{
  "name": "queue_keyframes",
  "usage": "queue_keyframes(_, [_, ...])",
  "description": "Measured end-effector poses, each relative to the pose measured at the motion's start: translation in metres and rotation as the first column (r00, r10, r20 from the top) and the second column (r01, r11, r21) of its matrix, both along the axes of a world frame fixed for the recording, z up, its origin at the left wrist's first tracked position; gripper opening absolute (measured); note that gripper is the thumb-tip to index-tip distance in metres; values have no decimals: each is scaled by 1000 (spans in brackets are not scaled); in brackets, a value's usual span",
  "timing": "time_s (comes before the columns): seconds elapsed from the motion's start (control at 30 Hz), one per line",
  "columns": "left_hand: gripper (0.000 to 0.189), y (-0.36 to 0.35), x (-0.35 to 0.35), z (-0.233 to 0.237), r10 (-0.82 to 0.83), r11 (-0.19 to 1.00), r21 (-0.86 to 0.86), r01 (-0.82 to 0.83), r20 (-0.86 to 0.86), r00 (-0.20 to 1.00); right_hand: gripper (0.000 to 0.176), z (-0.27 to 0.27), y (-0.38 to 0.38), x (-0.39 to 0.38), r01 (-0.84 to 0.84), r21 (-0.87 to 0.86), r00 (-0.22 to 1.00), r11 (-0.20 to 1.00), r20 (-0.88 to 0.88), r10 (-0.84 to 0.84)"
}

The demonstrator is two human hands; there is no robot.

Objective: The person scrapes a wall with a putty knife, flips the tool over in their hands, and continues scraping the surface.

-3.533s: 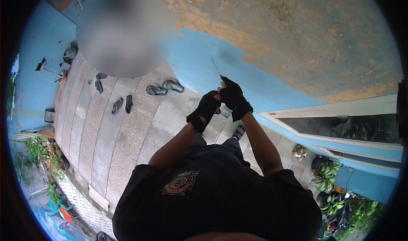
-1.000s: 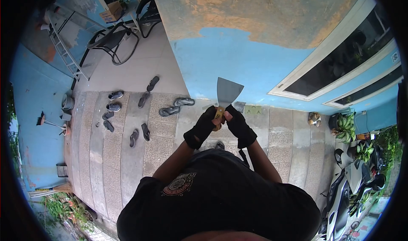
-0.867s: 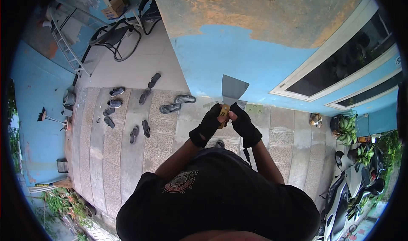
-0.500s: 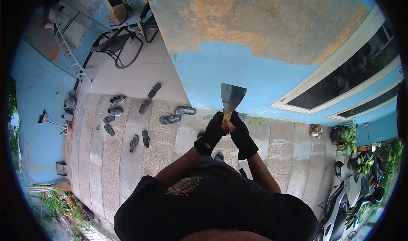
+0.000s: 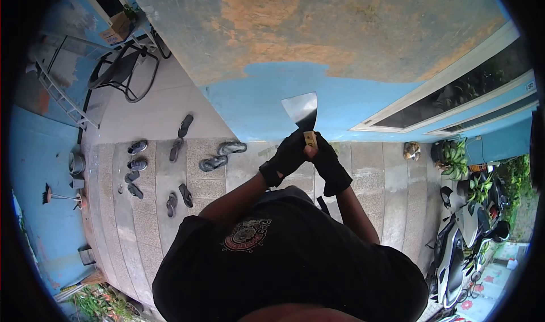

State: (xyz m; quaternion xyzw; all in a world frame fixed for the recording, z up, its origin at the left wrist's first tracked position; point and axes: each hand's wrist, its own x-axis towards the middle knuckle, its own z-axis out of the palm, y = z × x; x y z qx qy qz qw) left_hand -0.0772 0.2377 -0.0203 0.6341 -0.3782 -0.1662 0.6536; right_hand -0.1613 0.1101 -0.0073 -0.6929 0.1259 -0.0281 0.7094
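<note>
While the black-gloved left hand (image 5: 288,156) and right hand (image 5: 330,164) close together around its short wooden handle, the wide steel-bladed scraper (image 5: 301,109) stands blade-up near the blue-painted wall (image 5: 255,103); contact I cannot tell. Should that crowded grip loosen, it could drop onto the grey sandals (image 5: 214,163) far below. Far left, a brown cardboard box (image 5: 116,28) holds something unclear; right, dark pots (image 5: 439,151) hold leafy green plants.

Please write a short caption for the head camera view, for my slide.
Gloved left hand and right hand grip a putty knife, blade up, before a peeling blue wall.
</note>
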Motion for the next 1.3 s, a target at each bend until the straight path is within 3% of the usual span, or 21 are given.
queue_keyframes(0.03, [40,-5,3,6,-30,999,34,31,-27,999,37,6,-1,3,51,-44,998,998,-23,-52])
queue_keyframes(0.07, [40,-11,4,10,-40,998,38,41,-41,998,36,7,-4,5,89,136,996,987,-11,-89])
queue_keyframes(0.13, [36,-23,7,17,-65,998,-9,65,-182,981,35,3,-13,9,167,133,985,977,19,-171])
queue_keyframes(0.17, [34,-30,10,19,-27,1000,15,26,9,1000,35,3,-19,10,167,137,985,976,11,-170])
queue_keyframes(0.23, [34,-42,14,8,-5,999,34,0,148,989,33,5,-34,9,197,138,980,971,-33,-195])
queue_keyframes(0.3, [42,-58,19,-1,45,999,7,-53,431,901,33,11,-49,12,166,116,985,979,-60,-159])
queue_keyframes(0.4, [55,-82,25,4,126,979,-199,-49,395,910,31,15,-81,23,95,51,993,994,-71,-91])
queue_keyframes(0.47, [58,-99,28,19,193,976,-158,-149,315,929,30,20,-105,31,106,-235,991,966,101,-85])
queue_keyframes(0.53, [61,-114,34,12,254,967,-41,-250,132,958,32,27,-136,39,21,-188,999,982,51,-12])
queue_keyframes(0.63, [59,-144,33,-1,445,883,64,-465,200,873,33,46,-190,45,-228,-192,973,954,-84,216])
queue_keyframes(0.73, [59,-174,18,3,640,767,-115,-631,67,766,22,50,-220,48,-339,-250,940,907,-131,316])
queue_keyframes(0.8, [66,-194,13,13,723,685,-134,-716,243,646,42,24,-238,53,-285,-596,953,751,-93,288])
queue_keyframes(0.83, [70,-204,14,3,728,678,-148,-720,270,630,42,19,-243,57,-315,-592,943,742,-105,316])
queue_keyframes(0.9, [77,-218,8,20,750,652,-101,-751,235,619,45,18,-243,65,-340,-375,940,862,-97,328])
queue_keyframes(1.0, [79,-235,12,34,786,613,-67,-787,160,598,44,37,-233,73,-321,-430,931,844,20,364])
queue_keyframes(1.03, [79,-239,15,36,788,615,-64,-786,97,608,22,15,-233,81,-145,-524,907,839,269,325])
queue_keyframes(1.07, [79,-242,18,35,797,603,-65,-795,95,597,22,24,-234,84,-157,-527,902,835,268,338])
queue_keyframes(1.17, [78,-244,22,37,827,555,-44,-831,137,545,32,55,-238,92,-429,-18,897,903,-122,424])
queue_keyframes(1.2, [76,-245,23,40,840,517,-27,-856,206,501,32,56,-241,94,-440,-25,892,898,-125,434])
queue_keyframes(1.27, [75,-245,24,46,856,464,-15,-885,264,444,33,58,-246,96,-460,363,825,810,-162,541])
queue_keyframes(1.3, [73,-242,23,47,854,462,-27,-886,285,437,33,59,-246,97,-470,358,818,807,-167,550])
